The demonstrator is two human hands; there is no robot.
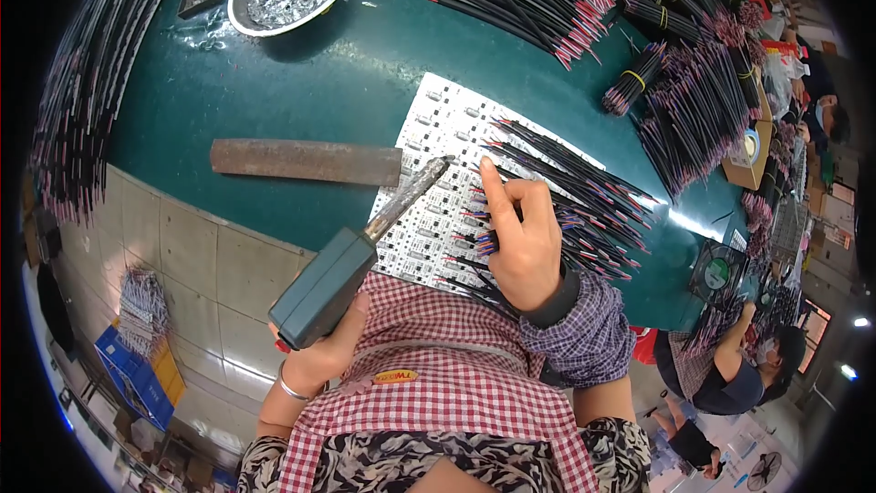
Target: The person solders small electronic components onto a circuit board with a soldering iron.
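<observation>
A white panel of small circuit boards (409,236) lies at the near edge of a green table (365,96), its right side crossed by black wires (570,169) with coloured ends. The left hand (330,349) is wrapped around the grip of a dark green soldering gun (324,288), its tip over the panel, while the right hand (525,251) points its index finger close by, other fingers curled above the wires, any grip hidden; farther left lie a rusty metal bar (306,162) and, beyond, a metal bowl (285,31) of silvery scraps.
</observation>
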